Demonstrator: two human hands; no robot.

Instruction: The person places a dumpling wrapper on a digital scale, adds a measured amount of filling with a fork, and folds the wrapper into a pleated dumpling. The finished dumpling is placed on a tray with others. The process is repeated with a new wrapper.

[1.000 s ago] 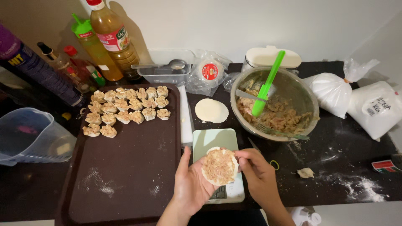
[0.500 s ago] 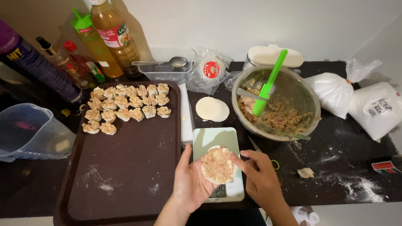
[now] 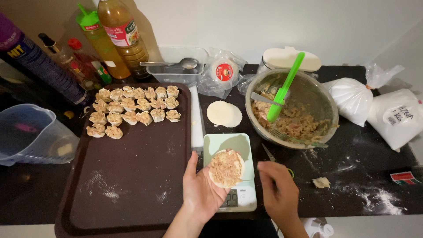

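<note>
Round dumpling wrapper spread with minced filling [image 3: 226, 168] lies unfolded on the open left hand [image 3: 203, 189]; right hand [image 3: 277, 191] hovers empty at three o'clock; folded dumplings [image 3: 132, 110] fill the brown tray's [image 3: 132, 194] eleven o'clock corner; metal bowl of filling [image 3: 291, 110] stays half full.

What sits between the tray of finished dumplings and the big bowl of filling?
In the head view, a stack of round wrappers lies on the dark counter between the brown tray and the filling bowl, with a white strip along the tray's edge.
</note>
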